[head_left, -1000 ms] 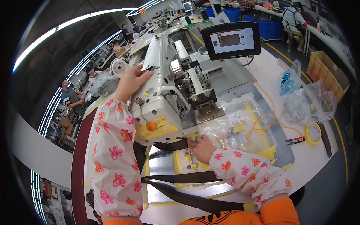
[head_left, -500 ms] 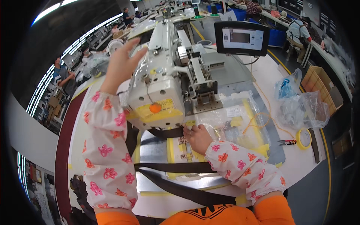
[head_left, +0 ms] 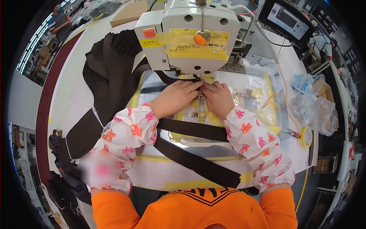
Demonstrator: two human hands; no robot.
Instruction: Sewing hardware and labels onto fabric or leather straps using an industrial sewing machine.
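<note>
A dark brown fabric strap [head_left: 166, 78] runs in from the left to the needle area under the head of a white sewing machine [head_left: 198, 21]. The fingers of my left hand [head_left: 176, 97] are pressed together on its end, just below the needle area. From the other side, the curled fingers of my right hand [head_left: 219, 100] grip the same end, and the fingertips of both hands almost meet. My fingers hide the strap's tip. Beneath lies a clear plastic template [head_left: 187, 116] with yellow tape and handwritten marks. Two more dark straps [head_left: 192, 129] cross the work plate nearer me.
A thick bundle of dark straps [head_left: 110, 68] lies to the left. At the machine's left side is a red button [head_left: 149, 33]. A screen [head_left: 286, 19] stands at the far right. Yellow tape [head_left: 306, 137], snips [head_left: 293, 133] and clear plastic bags [head_left: 318, 114] lie on the right.
My left hand has come down from above the machine to the strap by the needle. My right hand stays at the strap. The view has tilted down and closer.
</note>
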